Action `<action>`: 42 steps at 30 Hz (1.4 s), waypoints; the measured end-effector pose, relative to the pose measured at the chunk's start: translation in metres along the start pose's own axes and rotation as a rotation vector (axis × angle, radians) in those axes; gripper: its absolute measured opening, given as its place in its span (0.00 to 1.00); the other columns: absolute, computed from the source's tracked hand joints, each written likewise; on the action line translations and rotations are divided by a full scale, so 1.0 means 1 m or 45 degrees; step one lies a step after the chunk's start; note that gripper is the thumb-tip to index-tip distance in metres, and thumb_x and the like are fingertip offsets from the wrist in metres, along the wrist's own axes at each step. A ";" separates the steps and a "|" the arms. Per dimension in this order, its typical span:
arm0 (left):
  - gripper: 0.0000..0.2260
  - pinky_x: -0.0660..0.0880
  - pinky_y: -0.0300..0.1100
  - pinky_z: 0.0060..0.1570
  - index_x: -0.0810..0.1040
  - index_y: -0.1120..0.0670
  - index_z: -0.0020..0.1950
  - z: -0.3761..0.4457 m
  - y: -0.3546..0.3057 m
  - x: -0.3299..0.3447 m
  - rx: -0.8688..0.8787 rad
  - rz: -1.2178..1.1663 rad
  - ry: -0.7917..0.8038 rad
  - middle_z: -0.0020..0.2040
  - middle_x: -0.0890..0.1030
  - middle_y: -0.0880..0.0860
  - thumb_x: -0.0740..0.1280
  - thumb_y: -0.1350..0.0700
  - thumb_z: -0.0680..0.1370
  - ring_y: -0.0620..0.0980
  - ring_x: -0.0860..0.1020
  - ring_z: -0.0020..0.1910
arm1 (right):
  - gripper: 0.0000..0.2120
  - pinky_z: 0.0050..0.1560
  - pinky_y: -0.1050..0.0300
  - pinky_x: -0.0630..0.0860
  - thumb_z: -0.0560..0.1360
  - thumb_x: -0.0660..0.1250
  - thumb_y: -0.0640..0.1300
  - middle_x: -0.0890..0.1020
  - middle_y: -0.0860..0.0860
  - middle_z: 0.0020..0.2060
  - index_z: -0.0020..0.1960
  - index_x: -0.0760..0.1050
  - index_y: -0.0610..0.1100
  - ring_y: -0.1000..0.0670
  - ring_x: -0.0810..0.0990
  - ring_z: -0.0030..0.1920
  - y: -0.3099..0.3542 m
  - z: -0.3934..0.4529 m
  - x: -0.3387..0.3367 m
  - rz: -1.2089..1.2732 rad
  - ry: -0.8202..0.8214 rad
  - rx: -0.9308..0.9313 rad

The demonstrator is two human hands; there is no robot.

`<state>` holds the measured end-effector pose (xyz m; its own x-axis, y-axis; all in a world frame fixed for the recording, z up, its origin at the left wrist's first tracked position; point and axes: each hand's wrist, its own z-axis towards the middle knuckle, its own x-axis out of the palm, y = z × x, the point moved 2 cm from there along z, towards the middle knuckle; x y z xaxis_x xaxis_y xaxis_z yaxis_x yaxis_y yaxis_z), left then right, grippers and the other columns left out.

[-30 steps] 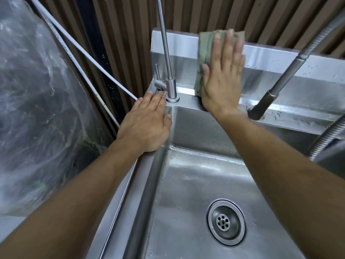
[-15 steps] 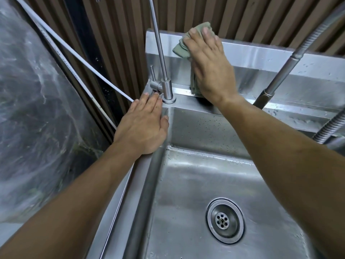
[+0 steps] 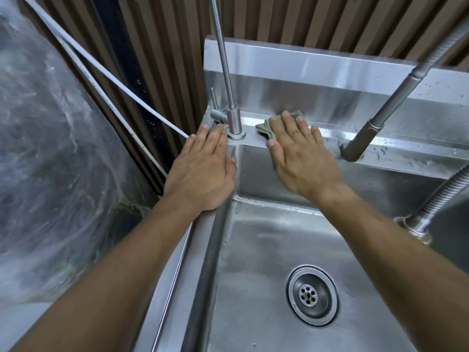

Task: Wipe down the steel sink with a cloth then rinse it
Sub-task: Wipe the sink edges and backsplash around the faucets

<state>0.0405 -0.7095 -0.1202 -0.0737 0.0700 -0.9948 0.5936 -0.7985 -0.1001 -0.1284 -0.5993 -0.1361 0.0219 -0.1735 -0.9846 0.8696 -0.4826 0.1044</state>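
The right hand (image 3: 302,158) lies flat, fingers straight and a little spread, pressing a grey-green cloth (image 3: 264,129) onto the back ledge of the steel sink (image 3: 253,250). Most of the cloth is hidden under the palm and fingers; only a crumpled edge sticks out past the thumb side, and another scrap shows beyond the fingertips, right where the ledge meets the upright splashback (image 3: 317,97). The hand grasps nothing; it simply bears down on the cloth with an open palm.

The left hand (image 3: 203,168) is also flat and relaxed, resting on the sink's corner rim, its fingertips reaching to the base of a slim tap (image 3: 233,120) that rises just between the two hands. The thumb hangs slightly over the inner edge of the basin. A small lever on the tap stands just beyond the left fingertips; whether a finger actually touches the tap's base is hard to say from here.

To the right of the right hand, a darker pull-out spray head (image 3: 365,138) comes down at a slant with its nozzle near the wet ledge. Further right and nearer the person, a ribbed metal hose (image 3: 441,196) runs into a fitting. Below the right forearm sits the round drain (image 3: 312,295) in the basin floor, with water beads scattered about. Left of the left arm, a white pipe (image 3: 121,94) runs diagonally past ribbed brown wall panels (image 3: 304,19), and a bulk of clear plastic wrap (image 3: 50,161) fills that side.
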 end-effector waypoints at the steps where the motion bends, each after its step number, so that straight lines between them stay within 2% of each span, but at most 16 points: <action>1: 0.34 0.42 0.48 0.82 0.48 0.56 0.85 0.000 -0.001 0.000 0.000 0.001 0.000 0.86 0.48 0.50 0.39 0.44 0.80 0.50 0.44 0.84 | 0.27 0.81 0.46 0.43 0.87 0.44 0.54 0.52 0.45 0.84 0.84 0.50 0.47 0.41 0.49 0.83 0.003 0.000 0.001 -0.037 -0.026 0.030; 4: 0.34 0.42 0.48 0.82 0.48 0.56 0.85 0.000 -0.001 0.002 -0.005 -0.001 -0.008 0.86 0.48 0.50 0.39 0.44 0.80 0.50 0.44 0.84 | 0.28 0.82 0.43 0.47 0.87 0.42 0.54 0.56 0.41 0.82 0.84 0.52 0.46 0.37 0.52 0.82 0.031 0.012 0.007 -0.092 -0.104 -0.091; 7: 0.32 0.42 0.48 0.82 0.49 0.56 0.85 0.000 0.001 0.003 -0.003 0.011 -0.020 0.86 0.48 0.50 0.42 0.44 0.83 0.51 0.45 0.84 | 0.29 0.83 0.46 0.49 0.86 0.42 0.54 0.60 0.43 0.81 0.83 0.55 0.43 0.40 0.55 0.82 0.038 0.015 0.008 -0.032 -0.105 -0.292; 10: 0.30 0.41 0.47 0.82 0.48 0.56 0.85 0.000 -0.001 0.003 0.001 0.008 0.006 0.86 0.47 0.50 0.43 0.45 0.85 0.51 0.44 0.84 | 0.26 0.82 0.50 0.49 0.87 0.46 0.53 0.63 0.45 0.81 0.83 0.59 0.45 0.43 0.58 0.82 0.011 -0.001 0.004 0.006 -0.143 -0.215; 14: 0.34 0.42 0.48 0.82 0.49 0.56 0.85 0.000 -0.001 0.003 -0.005 0.013 -0.007 0.86 0.48 0.50 0.40 0.44 0.80 0.51 0.45 0.84 | 0.29 0.82 0.44 0.51 0.85 0.43 0.53 0.60 0.43 0.82 0.83 0.58 0.43 0.40 0.56 0.82 0.017 -0.003 0.005 -0.019 -0.138 -0.060; 17: 0.34 0.43 0.48 0.82 0.50 0.56 0.85 0.001 0.000 0.005 -0.007 0.019 -0.022 0.86 0.49 0.51 0.40 0.44 0.81 0.51 0.45 0.84 | 0.32 0.83 0.45 0.50 0.83 0.38 0.54 0.60 0.43 0.82 0.83 0.58 0.43 0.40 0.56 0.82 0.045 0.021 0.010 0.023 -0.099 -0.152; 20: 0.34 0.42 0.48 0.82 0.49 0.56 0.85 0.001 0.000 0.004 -0.004 0.010 -0.005 0.86 0.48 0.50 0.39 0.44 0.81 0.50 0.44 0.84 | 0.27 0.83 0.47 0.51 0.87 0.45 0.52 0.61 0.45 0.81 0.83 0.58 0.44 0.43 0.57 0.82 0.040 0.024 0.010 0.050 -0.103 -0.206; 22: 0.34 0.42 0.48 0.82 0.50 0.56 0.85 0.000 -0.001 0.002 -0.009 0.008 -0.006 0.86 0.48 0.50 0.39 0.44 0.80 0.51 0.44 0.84 | 0.26 0.82 0.47 0.52 0.88 0.47 0.52 0.61 0.46 0.82 0.83 0.58 0.45 0.43 0.57 0.82 0.020 0.010 0.009 0.043 -0.151 -0.144; 25: 0.34 0.42 0.48 0.82 0.49 0.56 0.85 -0.002 -0.002 0.001 -0.029 0.006 -0.028 0.86 0.47 0.52 0.39 0.44 0.80 0.52 0.44 0.84 | 0.26 0.82 0.46 0.53 0.87 0.46 0.52 0.60 0.46 0.82 0.83 0.57 0.45 0.42 0.57 0.82 0.002 -0.007 0.008 0.061 -0.243 0.101; 27: 0.33 0.42 0.48 0.82 0.49 0.56 0.85 -0.003 -0.002 0.002 -0.052 -0.012 -0.039 0.86 0.47 0.52 0.40 0.44 0.82 0.52 0.43 0.84 | 0.26 0.81 0.45 0.51 0.87 0.47 0.50 0.60 0.43 0.82 0.83 0.56 0.44 0.40 0.57 0.82 0.009 -0.004 0.010 0.063 -0.277 0.233; 29: 0.30 0.41 0.47 0.82 0.48 0.56 0.85 -0.003 -0.001 0.003 -0.065 -0.022 -0.038 0.86 0.47 0.51 0.43 0.45 0.85 0.51 0.44 0.84 | 0.28 0.82 0.44 0.50 0.86 0.47 0.50 0.58 0.39 0.82 0.83 0.54 0.41 0.38 0.56 0.82 0.024 0.004 0.012 0.064 -0.268 0.265; 32: 0.28 0.41 0.47 0.82 0.49 0.56 0.85 -0.002 -0.001 0.004 -0.058 -0.028 -0.040 0.86 0.47 0.51 0.47 0.46 0.86 0.51 0.44 0.84 | 0.29 0.83 0.46 0.49 0.87 0.48 0.50 0.58 0.39 0.81 0.83 0.49 0.38 0.39 0.56 0.82 0.036 0.012 0.011 0.079 -0.167 -0.010; 35: 0.29 0.42 0.48 0.82 0.49 0.56 0.85 -0.001 -0.001 0.004 -0.046 -0.018 -0.043 0.86 0.48 0.52 0.47 0.46 0.86 0.52 0.45 0.84 | 0.27 0.82 0.51 0.45 0.88 0.47 0.54 0.59 0.43 0.82 0.83 0.55 0.42 0.44 0.54 0.83 0.021 0.012 0.001 0.064 -0.094 -0.250; 38: 0.29 0.43 0.48 0.82 0.48 0.56 0.85 -0.001 0.000 0.003 -0.045 -0.019 -0.042 0.86 0.47 0.52 0.46 0.46 0.86 0.52 0.45 0.84 | 0.27 0.82 0.44 0.50 0.87 0.50 0.55 0.65 0.41 0.80 0.79 0.65 0.40 0.39 0.59 0.81 0.013 -0.003 0.002 0.019 -0.231 -0.122; 40: 0.29 0.42 0.48 0.82 0.48 0.56 0.85 -0.002 0.000 0.002 -0.046 -0.026 -0.044 0.86 0.47 0.52 0.46 0.46 0.86 0.52 0.44 0.84 | 0.30 0.82 0.44 0.51 0.86 0.50 0.56 0.64 0.39 0.80 0.80 0.63 0.38 0.39 0.60 0.81 0.021 -0.011 0.010 0.005 -0.201 -0.090; 42: 0.29 0.42 0.48 0.83 0.47 0.56 0.85 -0.002 -0.001 0.003 -0.046 -0.025 -0.038 0.86 0.47 0.52 0.46 0.46 0.86 0.52 0.44 0.84 | 0.31 0.83 0.47 0.45 0.86 0.49 0.57 0.58 0.42 0.82 0.82 0.57 0.40 0.43 0.53 0.83 0.028 -0.002 0.011 0.045 -0.086 -0.150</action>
<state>0.0418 -0.7074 -0.1233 -0.1091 0.0670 -0.9918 0.6203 -0.7751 -0.1206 -0.1027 -0.6132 -0.1440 0.0239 -0.2476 -0.9686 0.9207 -0.3720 0.1178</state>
